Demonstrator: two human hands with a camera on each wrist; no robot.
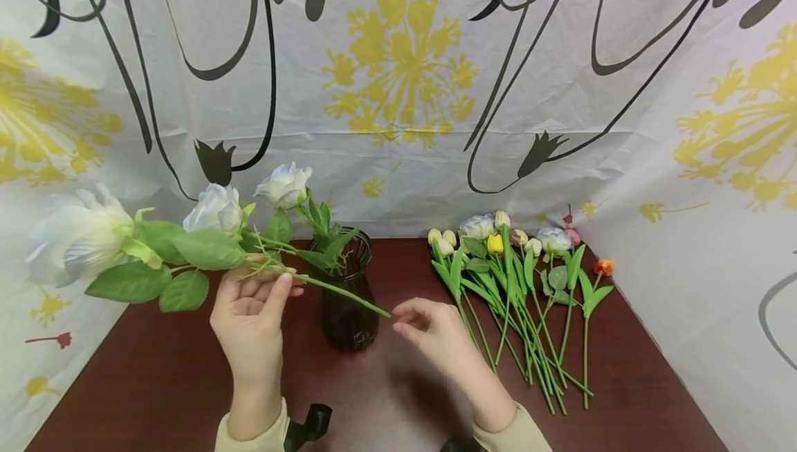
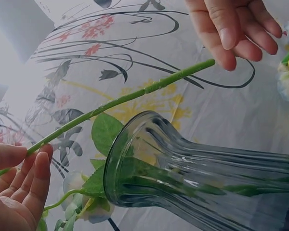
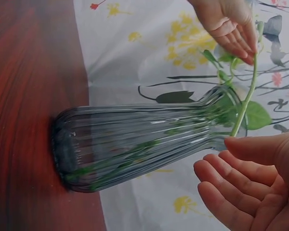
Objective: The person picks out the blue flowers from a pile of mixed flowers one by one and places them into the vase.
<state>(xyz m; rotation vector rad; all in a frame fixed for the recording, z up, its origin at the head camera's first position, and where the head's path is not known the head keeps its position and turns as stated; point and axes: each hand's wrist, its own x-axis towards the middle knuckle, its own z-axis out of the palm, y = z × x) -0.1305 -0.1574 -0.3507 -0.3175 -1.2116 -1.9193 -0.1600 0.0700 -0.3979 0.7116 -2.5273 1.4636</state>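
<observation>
My left hand (image 1: 252, 306) pinches the green stem (image 1: 339, 291) of a large pale blue-white rose (image 1: 77, 234), whose bloom points left. The stem slants across, above and in front of the ribbed dark glass vase (image 1: 350, 313). At the stem's cut end is my right hand (image 1: 436, 334), its fingers loosely bent and not closed round it; in the left wrist view a fingertip (image 2: 225, 60) lies beside that end. Leafy stems (image 3: 120, 161) stand inside the vase. One white rose (image 1: 285, 185) leans left from its mouth; another white rose (image 1: 214, 210) shows behind the held leaves.
On the right of the dark red table (image 1: 168, 376) lies a spread of flowers: a yellow tulip (image 1: 495, 243), pale tulips (image 1: 444, 247), pale roses (image 1: 554, 239) and an orange flower (image 1: 602, 267). A patterned white cloth (image 1: 398, 182) hangs behind and at both sides.
</observation>
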